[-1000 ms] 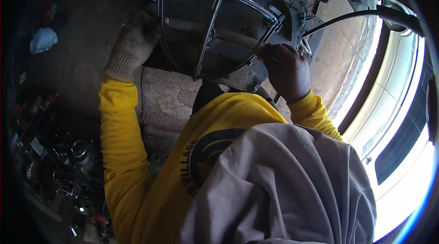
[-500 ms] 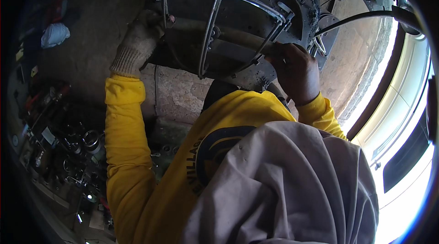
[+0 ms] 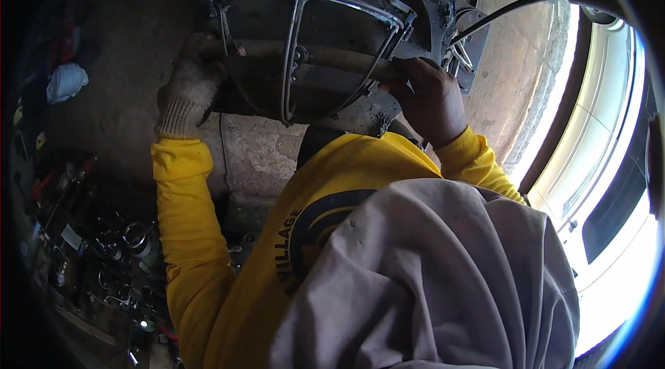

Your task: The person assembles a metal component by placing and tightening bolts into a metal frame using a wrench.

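A frame of bent, shiny metal rods (image 3: 288, 57) stands on a dark metal worktop (image 3: 379, 109). Behind its uprights a long dull brown-grey bar (image 3: 339, 59) runs from side to side. My left hand (image 3: 190, 82), in a knitted work glove, is curled round the bar's left end beside the frame's left upright; a bare fingertip shows through the glove. At the other end my bare right hand (image 3: 428, 99) pinches the bar just outside the frame's right corner. Shadow hides the frame's lower part and some of the left fingers.
A thick black hose (image 3: 506, 14) arcs in from the right above a flat plate. Dark metal parts (image 3: 118, 244) and tools crowd the floor at lower left, with a whitish bag (image 3: 67, 83) further up. A pale vehicle (image 3: 589, 140) stands at the right.
The whole scene has shifted left and slightly down in the picture as my head turned. Both hands keep their hold on the bar, with little change against the frame.
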{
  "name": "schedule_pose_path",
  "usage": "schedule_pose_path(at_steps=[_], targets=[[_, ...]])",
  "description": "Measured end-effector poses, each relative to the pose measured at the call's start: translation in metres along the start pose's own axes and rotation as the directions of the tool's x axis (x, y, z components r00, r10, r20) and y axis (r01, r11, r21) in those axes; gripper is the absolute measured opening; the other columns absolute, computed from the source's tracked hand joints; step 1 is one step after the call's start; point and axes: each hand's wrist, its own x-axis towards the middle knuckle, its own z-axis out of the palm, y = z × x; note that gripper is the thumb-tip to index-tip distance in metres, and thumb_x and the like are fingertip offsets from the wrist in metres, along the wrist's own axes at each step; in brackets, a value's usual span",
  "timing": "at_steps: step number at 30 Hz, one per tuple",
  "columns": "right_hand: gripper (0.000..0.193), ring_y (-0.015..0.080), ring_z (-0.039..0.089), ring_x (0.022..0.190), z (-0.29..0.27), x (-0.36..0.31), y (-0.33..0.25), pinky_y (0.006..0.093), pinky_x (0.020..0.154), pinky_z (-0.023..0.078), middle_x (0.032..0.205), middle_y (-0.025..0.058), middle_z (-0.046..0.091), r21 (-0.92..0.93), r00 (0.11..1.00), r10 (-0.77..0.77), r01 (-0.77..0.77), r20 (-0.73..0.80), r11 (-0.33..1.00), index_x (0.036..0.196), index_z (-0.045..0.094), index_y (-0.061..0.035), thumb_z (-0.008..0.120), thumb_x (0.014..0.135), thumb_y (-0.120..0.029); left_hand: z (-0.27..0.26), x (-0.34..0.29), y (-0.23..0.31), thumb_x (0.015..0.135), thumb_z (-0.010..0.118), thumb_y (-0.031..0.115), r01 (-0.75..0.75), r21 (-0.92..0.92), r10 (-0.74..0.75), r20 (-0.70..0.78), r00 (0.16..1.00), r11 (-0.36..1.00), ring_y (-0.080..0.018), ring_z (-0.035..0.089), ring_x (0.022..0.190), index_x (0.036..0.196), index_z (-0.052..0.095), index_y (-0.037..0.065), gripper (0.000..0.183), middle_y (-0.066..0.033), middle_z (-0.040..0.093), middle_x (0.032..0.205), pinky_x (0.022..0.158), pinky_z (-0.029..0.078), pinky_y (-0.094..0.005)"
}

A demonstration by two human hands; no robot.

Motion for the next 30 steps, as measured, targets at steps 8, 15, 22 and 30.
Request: schedule_pose_path(at_steps=[8, 15, 22, 30], targets=[[0.029, 0.0302, 0.07, 0.081, -0.001, 0.0, -0.005, 0.0423, 0.071, 0.056, 0.088, 0.008, 0.071, -0.049, 0.995, -0.073, 0.069, -0.073, 0.996, 0.105, 0.075, -0.0098, 0.08, 0.08, -0.026, 0.004, -0.005, -0.009, 0.092, 0.072, 0.013, -0.073, -0.066, 0.07, -0.06, 0.996, 0.995, -0.0205, 0.067, 0.103, 0.119, 0.06, 0.006, 0.031, -0.01, 0.07, 0.108, 0.092, 0.052, -0.0332], [0.029, 0.0301, 0.071, 0.081, -0.005, 0.001, -0.003, 0.0417, 0.07, 0.056, 0.088, 0.0089, 0.071, -0.051, 0.998, -0.048, 0.046, -0.04, 0.998, 0.101, 0.076, -0.0103, 0.08, 0.08, -0.03, 0.0, -0.007, 0.016, 0.091, 0.074, 0.015, 0.034, -0.143, -0.039, -0.029, 0.999, 0.989, -0.0202, 0.067, 0.1, 0.119, 0.059, 0.005, 0.033, -0.0109, 0.069, 0.108, 0.091, 0.052, -0.0311], [0.025, 0.0311, 0.07, 0.078, -0.006, 0.003, -0.003, 0.0426, 0.068, 0.056, 0.088, 0.0087, 0.07, -0.065, 0.997, -0.07, 0.068, -0.041, 0.996, 0.097, 0.076, -0.0132, 0.078, 0.083, -0.033, 0.004, 0.003, -0.004, 0.085, 0.081, 0.03, -0.019, -0.062, 0.015, -0.066, 0.998, 0.998, -0.0239, 0.068, 0.104, 0.124, 0.061, 0.004, 0.05, -0.013, 0.07, 0.113, 0.093, 0.053, -0.0357], [0.023, 0.0307, 0.071, 0.082, -0.004, -0.001, -0.002, 0.0429, 0.071, 0.057, 0.091, 0.0083, 0.071, -0.057, 0.998, -0.033, 0.03, -0.05, 0.998, 0.097, 0.076, -0.0163, 0.077, 0.083, -0.035, -0.083, -0.07, 0.065, 0.092, 0.072, 0.026, -0.13, 0.9, 0.787, -0.285, 0.548, 0.416, -0.0217, 0.072, 0.096, 0.109, 0.072, 0.011, 0.023, -0.0067, 0.07, 0.119, 0.079, 0.061, -0.0324]])
